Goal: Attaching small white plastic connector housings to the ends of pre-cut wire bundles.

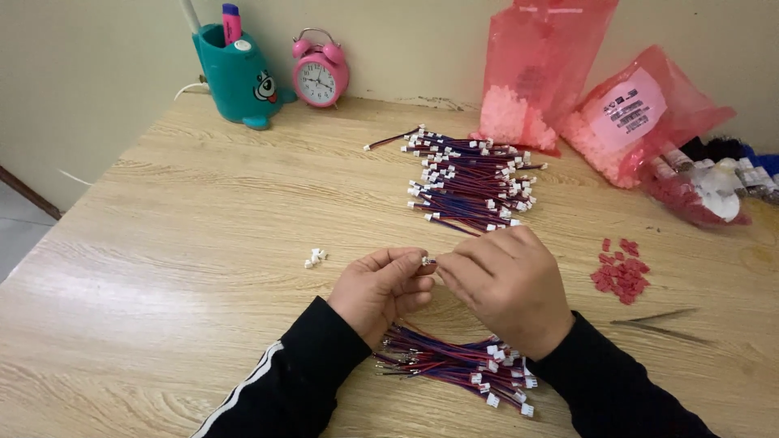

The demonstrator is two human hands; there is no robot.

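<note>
My left hand [380,290] and my right hand [505,285] meet over the wooden table [178,243], fingertips pinched together on a small white connector [428,260] at the end of a thin wire; most of the wire is hidden by my hands. Beneath my wrists lies a bundle of red and blue wires [454,367] with white connectors on the right ends. A larger pile of the same wires [471,182] lies farther back. A few loose white connectors [315,257] sit left of my left hand.
A heap of small red connectors [621,274] and metal tweezers [657,323] lie at the right. Two pink plastic bags [568,89] of parts stand at the back right. A teal pen holder [235,77] and a pink alarm clock [320,73] stand by the wall.
</note>
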